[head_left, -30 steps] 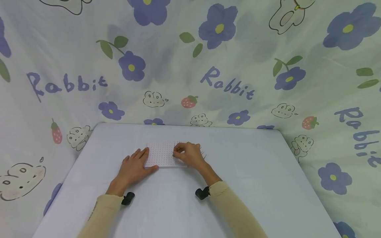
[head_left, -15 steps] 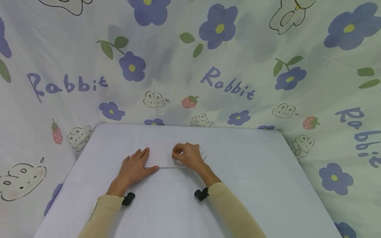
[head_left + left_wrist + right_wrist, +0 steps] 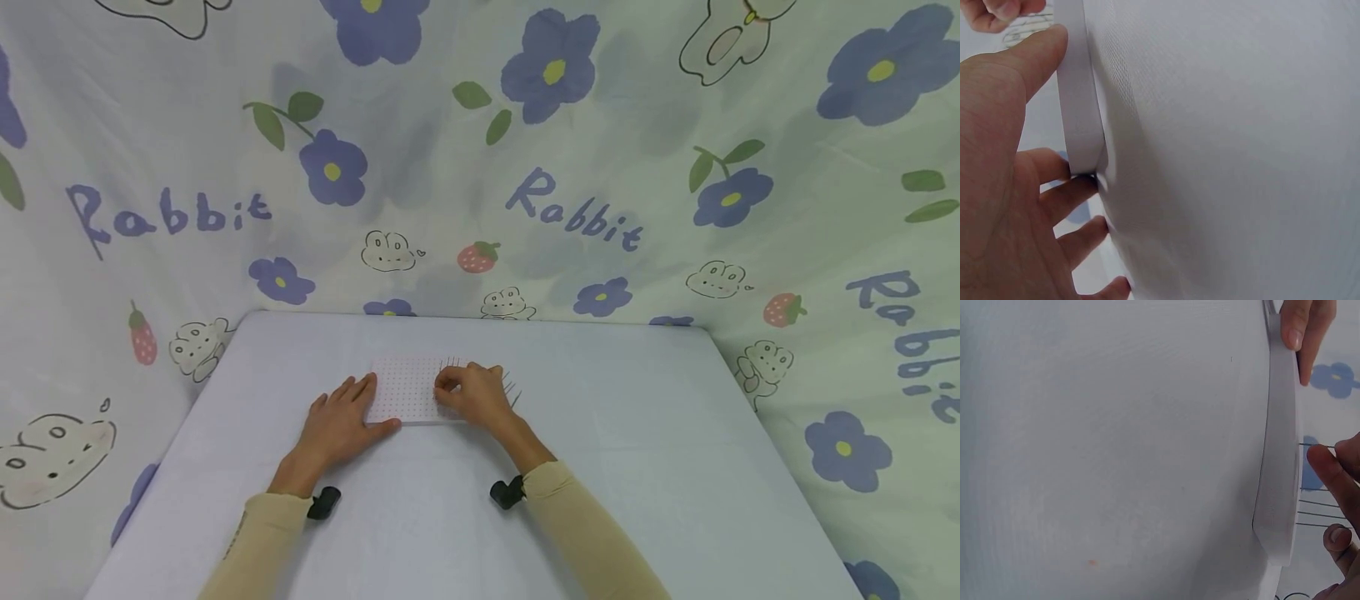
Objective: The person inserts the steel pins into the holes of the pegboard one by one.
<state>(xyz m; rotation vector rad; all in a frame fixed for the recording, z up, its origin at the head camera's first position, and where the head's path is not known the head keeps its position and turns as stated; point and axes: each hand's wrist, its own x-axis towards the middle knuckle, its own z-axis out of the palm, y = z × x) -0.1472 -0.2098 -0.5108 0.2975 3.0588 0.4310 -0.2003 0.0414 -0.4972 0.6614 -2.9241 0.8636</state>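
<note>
A white board with rows of small holes lies flat on the table. My left hand rests at its left end, fingers spread on the table; in the left wrist view the thumb presses the board's front side and fingertips touch its end. Over the right part, my right hand pinches a thin needle between thumb and index finger; it stands upright at the board's face. Several more thin needles stand in the board beside it, partly behind my right fingers.
The table has a white cover. Behind it and at both sides hangs a cloth printed with flowers and rabbits. A black wrist camera sits at my left cuff, another black camera at my right.
My right hand has shifted slightly left and toward me, with its fingertips lower over the board, so more of the back needles show. The left hand and the board stay in place.
</note>
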